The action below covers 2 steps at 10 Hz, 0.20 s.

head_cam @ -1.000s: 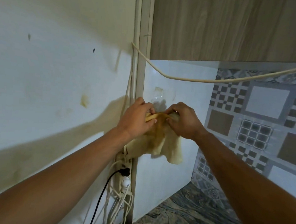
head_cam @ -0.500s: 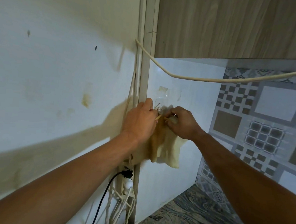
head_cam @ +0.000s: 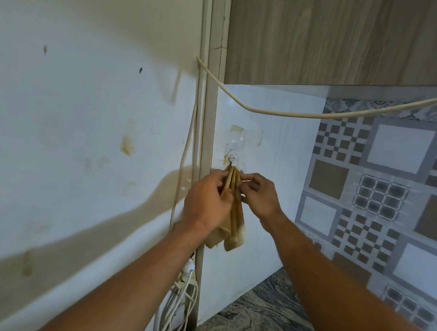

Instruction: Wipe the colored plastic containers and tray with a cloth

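Note:
A yellowish cloth (head_cam: 234,224) hangs in folds just below a small metal hook (head_cam: 230,159) stuck to the white wall panel. My left hand (head_cam: 205,202) grips the cloth's upper folds from the left. My right hand (head_cam: 258,194) pinches the top of the cloth from the right, fingers curled. The cloth's top edge sits right under the hook; I cannot tell whether it is on the hook. No plastic containers or tray are in view.
A wooden cabinet (head_cam: 350,37) hangs above. A cream cable (head_cam: 280,112) sags across the wall. A plug strip with white and black cords (head_cam: 186,274) sits low by the corner trim. The patterned tile wall (head_cam: 391,190) is at right, the marbled counter (head_cam: 266,321) below.
The cloth has gone from spread and bunched over the hook to narrow hanging folds. Both hands have dropped slightly, uncovering the hook above them.

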{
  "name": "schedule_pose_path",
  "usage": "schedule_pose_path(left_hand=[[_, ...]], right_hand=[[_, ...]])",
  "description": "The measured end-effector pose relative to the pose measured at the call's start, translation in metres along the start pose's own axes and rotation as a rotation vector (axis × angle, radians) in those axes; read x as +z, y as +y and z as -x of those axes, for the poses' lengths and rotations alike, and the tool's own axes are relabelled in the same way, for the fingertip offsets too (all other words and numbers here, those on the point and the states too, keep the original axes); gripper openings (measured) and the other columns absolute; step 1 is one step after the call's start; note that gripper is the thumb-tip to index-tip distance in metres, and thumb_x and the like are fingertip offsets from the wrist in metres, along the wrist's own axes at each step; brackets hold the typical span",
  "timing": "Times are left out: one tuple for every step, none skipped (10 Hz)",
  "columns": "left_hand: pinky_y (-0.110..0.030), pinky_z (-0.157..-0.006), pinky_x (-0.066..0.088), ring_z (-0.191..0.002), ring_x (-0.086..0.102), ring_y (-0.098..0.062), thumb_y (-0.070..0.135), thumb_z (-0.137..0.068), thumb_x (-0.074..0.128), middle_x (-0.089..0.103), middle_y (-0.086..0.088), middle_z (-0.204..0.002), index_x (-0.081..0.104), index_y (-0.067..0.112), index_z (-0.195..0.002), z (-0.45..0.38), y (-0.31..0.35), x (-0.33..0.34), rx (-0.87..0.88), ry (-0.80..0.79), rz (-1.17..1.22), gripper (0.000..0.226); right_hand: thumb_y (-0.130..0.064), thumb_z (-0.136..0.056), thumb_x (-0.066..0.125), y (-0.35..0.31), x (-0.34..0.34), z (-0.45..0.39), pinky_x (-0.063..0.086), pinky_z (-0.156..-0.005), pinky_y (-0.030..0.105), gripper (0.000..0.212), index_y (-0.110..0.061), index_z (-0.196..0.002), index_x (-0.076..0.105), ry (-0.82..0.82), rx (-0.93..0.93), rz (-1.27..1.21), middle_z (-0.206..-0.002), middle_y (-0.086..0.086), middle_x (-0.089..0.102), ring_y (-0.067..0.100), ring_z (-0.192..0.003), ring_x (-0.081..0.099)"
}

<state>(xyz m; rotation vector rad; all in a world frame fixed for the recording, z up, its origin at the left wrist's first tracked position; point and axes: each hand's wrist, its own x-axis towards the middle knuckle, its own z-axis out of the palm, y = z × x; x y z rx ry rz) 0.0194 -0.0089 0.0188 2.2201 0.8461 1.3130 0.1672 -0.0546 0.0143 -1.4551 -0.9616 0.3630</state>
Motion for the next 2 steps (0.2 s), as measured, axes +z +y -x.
schedule_pose_path(left_hand=[[-0.034, -0.073, 0.059, -0.094, 0.071, -0.013, 0.034, -0.090, 0.073, 0.066, 0.013, -0.112, 0.061, 0.038, -0.127, 0.016, -0.004, -0.002, 0.002, 0.056, -0.030, 0.039], [-0.032, -0.073, 0.060, -0.090, 0.069, -0.010, 0.034, -0.089, 0.077, 0.062, 0.012, -0.111, 0.062, 0.036, -0.125, 0.030, -0.011, -0.010, 0.020, 0.096, 0.029, 0.039]], right_hand=[[-0.021, -0.098, 0.073, 0.008, -0.017, 0.016, 0.058, -0.100, 0.035, 0.019, -0.020, -0.117, 0.073, 0.053, -0.061, 0.183, -0.110, -0.003, 0.077, 0.011, -0.103, 0.072], [-0.021, -0.099, 0.073, 0.016, -0.038, 0.034, 0.057, -0.091, 0.019, 0.017, -0.020, -0.116, 0.073, 0.153, -0.135, 0.213, -0.109, -0.006, 0.076, 0.006, -0.101, 0.071]])
